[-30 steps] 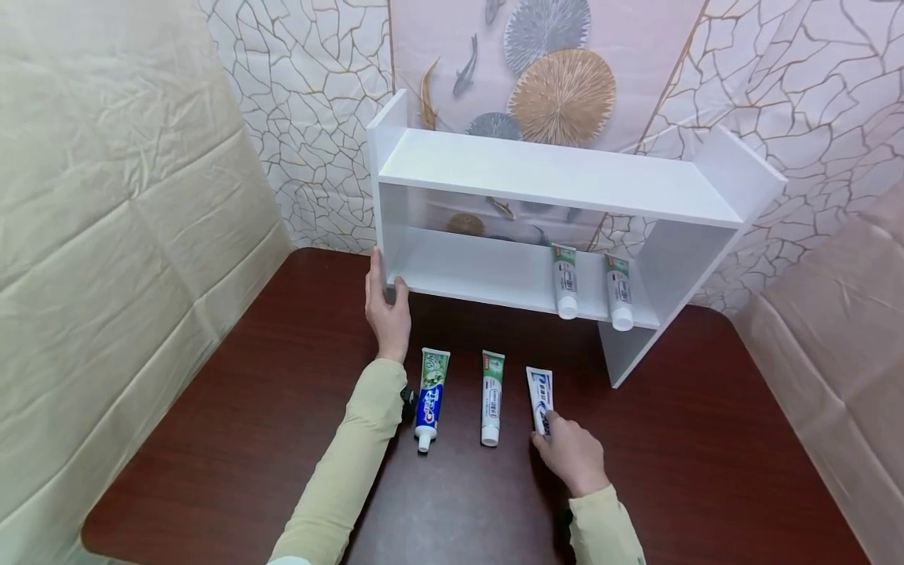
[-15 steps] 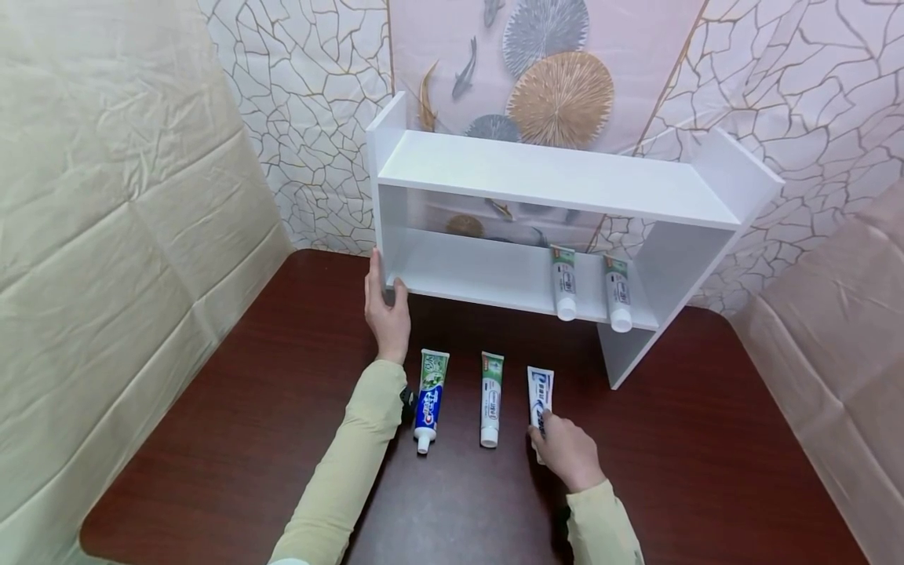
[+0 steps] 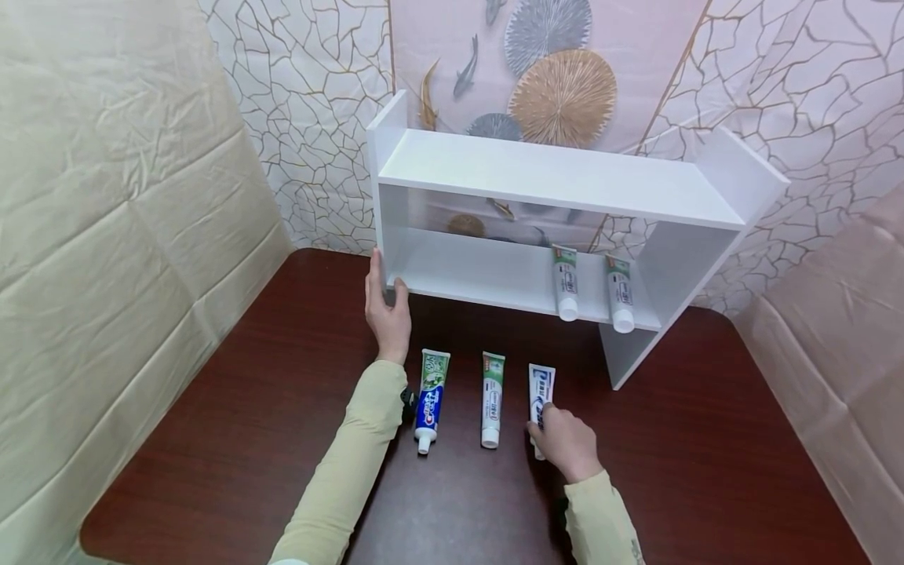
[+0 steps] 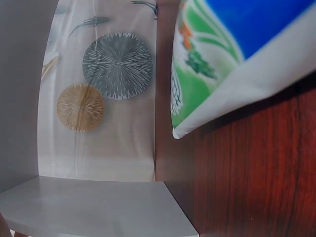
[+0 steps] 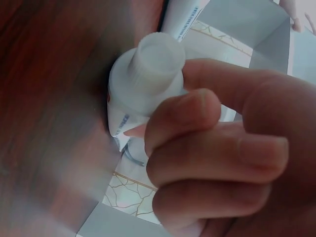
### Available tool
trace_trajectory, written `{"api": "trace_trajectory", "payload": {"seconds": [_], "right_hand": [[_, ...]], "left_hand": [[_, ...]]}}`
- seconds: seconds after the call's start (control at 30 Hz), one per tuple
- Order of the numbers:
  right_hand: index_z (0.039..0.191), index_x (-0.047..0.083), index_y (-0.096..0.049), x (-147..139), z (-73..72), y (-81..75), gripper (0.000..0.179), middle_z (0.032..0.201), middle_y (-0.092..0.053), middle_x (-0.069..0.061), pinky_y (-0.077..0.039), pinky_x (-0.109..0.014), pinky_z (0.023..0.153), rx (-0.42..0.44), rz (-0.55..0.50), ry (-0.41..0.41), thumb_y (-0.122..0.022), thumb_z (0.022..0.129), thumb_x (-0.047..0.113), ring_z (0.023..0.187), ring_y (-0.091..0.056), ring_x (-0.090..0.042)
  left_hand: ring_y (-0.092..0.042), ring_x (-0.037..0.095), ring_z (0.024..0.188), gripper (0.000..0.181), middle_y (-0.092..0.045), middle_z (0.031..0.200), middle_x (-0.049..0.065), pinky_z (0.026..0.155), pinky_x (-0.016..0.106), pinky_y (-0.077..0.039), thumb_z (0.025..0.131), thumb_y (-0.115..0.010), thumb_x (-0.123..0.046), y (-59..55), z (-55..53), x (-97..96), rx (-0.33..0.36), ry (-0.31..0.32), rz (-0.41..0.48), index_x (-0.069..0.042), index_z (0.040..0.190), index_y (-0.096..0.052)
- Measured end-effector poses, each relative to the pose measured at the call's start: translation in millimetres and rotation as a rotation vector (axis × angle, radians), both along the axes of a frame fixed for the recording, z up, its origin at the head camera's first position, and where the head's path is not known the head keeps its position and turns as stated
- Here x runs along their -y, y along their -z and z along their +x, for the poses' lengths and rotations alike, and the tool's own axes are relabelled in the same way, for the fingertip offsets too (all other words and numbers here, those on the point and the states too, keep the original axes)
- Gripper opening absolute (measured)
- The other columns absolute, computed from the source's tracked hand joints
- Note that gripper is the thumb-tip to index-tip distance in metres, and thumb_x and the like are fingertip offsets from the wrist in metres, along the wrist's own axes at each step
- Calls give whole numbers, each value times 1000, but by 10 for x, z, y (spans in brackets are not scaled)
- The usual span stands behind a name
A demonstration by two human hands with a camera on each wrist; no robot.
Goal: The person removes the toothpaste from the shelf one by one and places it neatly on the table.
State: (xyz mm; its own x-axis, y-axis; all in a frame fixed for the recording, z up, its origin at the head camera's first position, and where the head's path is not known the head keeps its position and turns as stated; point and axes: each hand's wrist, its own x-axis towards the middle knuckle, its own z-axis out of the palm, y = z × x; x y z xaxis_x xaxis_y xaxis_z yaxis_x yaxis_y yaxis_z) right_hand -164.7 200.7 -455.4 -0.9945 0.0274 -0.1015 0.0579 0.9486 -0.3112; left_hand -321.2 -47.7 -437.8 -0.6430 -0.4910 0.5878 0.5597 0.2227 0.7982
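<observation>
The right hand pinches a white-blue tube on the desk; to its left lie a green-white tube and a blue-green tube. Farther, the left hand holds the white shelf at its left side; two tubes lie on its lower board.

This is looking like a staged booth: creased fabric is flanking the hands, and a printed backdrop is rising beyond.
</observation>
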Motion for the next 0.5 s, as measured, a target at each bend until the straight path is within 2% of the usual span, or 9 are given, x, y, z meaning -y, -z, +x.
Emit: {"api": "trace_trajectory", "payload": {"seconds": [0.17,0.3,0.37,0.5], "right_hand": [[99,-4,-64,-29,-40,-26,32,66,-58,-8,-36,-30,46,14,9,14,-65,90,27,51,-48,-16],[106,-6,-64,-49,-45,-53,34,73,-62,-12,-36,-30,47,-4,-16,24,-62,92,25,53,-49,-17],[111,-6,-63,-51,-40,-65,35,79,-65,-14,-39,-32,49,-42,-25,30,-62,91,23,56,-52,-19],[116,-4,-62,-34,-29,-92,36,89,-65,-19,-48,-41,57,-183,-42,48,-64,90,21,67,-59,-26]], "left_hand": [[-51,18,115,56,-50,144,0,83,27,-41,96,-53,-10,0,-4,-1,-3,0,1,-25,149,-41],[-51,18,115,56,-50,144,-1,84,26,-41,96,-53,-10,5,-17,4,-9,-5,-1,-25,149,-41],[-51,18,114,56,-50,144,-1,84,27,-41,96,-53,-10,7,-19,4,-8,-4,-1,-25,149,-41],[-51,18,116,56,-50,144,-1,86,27,-42,96,-53,-10,12,-16,0,-6,-1,-2,-25,149,-41]]}}
